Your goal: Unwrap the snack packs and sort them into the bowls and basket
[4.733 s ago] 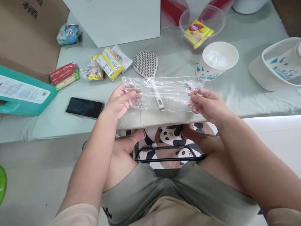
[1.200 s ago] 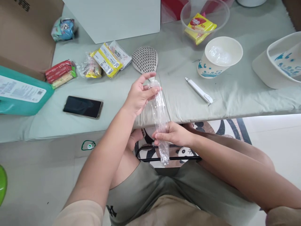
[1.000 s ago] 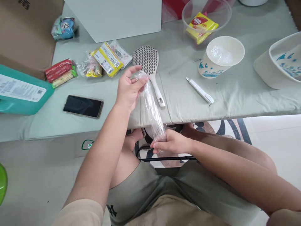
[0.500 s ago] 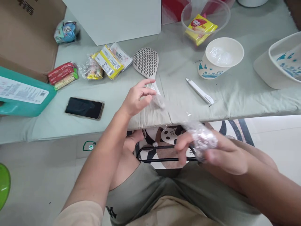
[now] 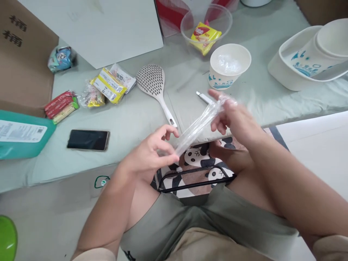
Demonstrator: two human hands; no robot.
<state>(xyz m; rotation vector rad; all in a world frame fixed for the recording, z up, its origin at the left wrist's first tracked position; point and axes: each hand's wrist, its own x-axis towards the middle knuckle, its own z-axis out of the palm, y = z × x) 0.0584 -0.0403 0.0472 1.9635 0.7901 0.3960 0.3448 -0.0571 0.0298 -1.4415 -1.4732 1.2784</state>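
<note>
A strip of clear plastic film stretches between my two hands over the table's front edge. My left hand pinches its lower end between thumb and fingers. Its upper end is gripped by my right hand, with the index finger extended. Behind my left hand lies a white slotted skimmer, its handle pointing toward me. A white cutter is partly hidden behind the film and my right hand. Just beyond stands a paper cup with crumpled clear plastic inside.
On the left are a phone, snack packets and a green jug. A clear bowl holding a yellow packet stands at the back. At the right, a white container holds paper cups.
The view has shifted, and my right hand has risen from above my lap to over the table edge. My left hand has come down from the skimmer's handle. The film is now pulled taut.
</note>
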